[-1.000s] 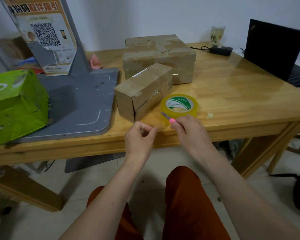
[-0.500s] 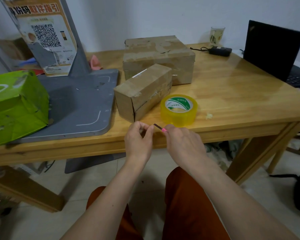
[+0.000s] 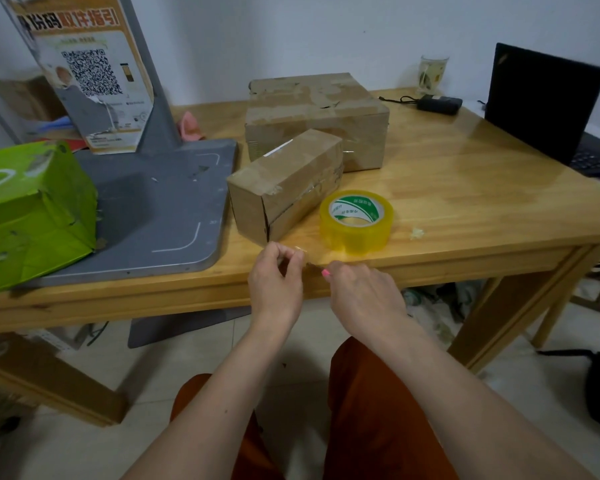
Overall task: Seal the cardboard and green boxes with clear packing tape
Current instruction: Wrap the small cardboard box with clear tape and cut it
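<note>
The near middle of the wooden table (image 3: 465, 188) is crowded: a small cardboard box (image 3: 284, 185) lies diagonally just beside the tape roll (image 3: 356, 221), with only a narrow gap left between them. Directly behind, the way is blocked by a large cardboard box (image 3: 316, 116). The left half is taken up by a grey stand base (image 3: 160, 209) and its upright post (image 3: 153, 81), with a green box (image 3: 32, 213) overlapping its left edge. Open tabletop is found to the right of the roll, bounded at the far right by a laptop (image 3: 544, 102); a glass (image 3: 433, 74) and a black adapter (image 3: 439, 103) are stood at the back edge.
</note>
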Available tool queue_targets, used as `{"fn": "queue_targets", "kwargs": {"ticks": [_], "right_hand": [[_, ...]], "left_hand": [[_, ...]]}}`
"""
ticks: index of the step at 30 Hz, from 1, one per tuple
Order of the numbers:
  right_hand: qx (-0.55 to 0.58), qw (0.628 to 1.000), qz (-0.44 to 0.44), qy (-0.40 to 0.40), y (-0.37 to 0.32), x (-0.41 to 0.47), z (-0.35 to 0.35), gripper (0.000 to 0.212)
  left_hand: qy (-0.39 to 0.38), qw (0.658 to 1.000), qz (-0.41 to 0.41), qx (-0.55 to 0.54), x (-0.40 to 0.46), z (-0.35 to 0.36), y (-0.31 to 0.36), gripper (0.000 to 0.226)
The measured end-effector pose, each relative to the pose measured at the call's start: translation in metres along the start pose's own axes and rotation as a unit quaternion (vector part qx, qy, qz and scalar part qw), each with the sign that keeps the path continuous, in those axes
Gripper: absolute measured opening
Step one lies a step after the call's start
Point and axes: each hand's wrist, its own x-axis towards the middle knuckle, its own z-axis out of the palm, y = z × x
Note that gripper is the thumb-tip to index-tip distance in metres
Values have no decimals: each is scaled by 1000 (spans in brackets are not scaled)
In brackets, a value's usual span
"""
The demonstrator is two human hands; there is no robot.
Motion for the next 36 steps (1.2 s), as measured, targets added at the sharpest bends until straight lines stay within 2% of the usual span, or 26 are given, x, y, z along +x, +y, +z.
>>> {"fn": "queue_targets", "kwargs": {"ticks": [3,6,10,13,14,17,19,24,33,36], "right_hand": [[17,1000,1,-3,-1,-3,-4,29],[54,998,8,37,-3,-4,-9,22],[80,994,56,57,1,3,-17,21],[111,989,56,83,6,16,-23,11],[125,988,48,84,7,21,-24,7],[145,989,17,38,2,35,-27,29],[146,989,6,14,-2,40,-24,35],[112,993,15,16,-3,44,-16,14],[93,995,22,25,-1,45,-17,17],[114,993,19,27,-4,43,-19,17]], "left_hand": [[-2,1000,-16,-3,3,-5,5,22],[-18,999,-31,3,4,-7,6,20],[-22,999,-46,7,4,-9,7,17],[-29,998,-56,8,5,-9,8,18],[-33,998,-59,4,6,-9,9,18],[-39,997,-62,4,6,-10,10,15],[-44,997,-59,3,6,-12,11,16],[-56,997,-39,28,6,-17,10,18],[-80,986,-61,135,7,-24,7,9],[-100,984,-68,130,3,-28,4,5]]}}
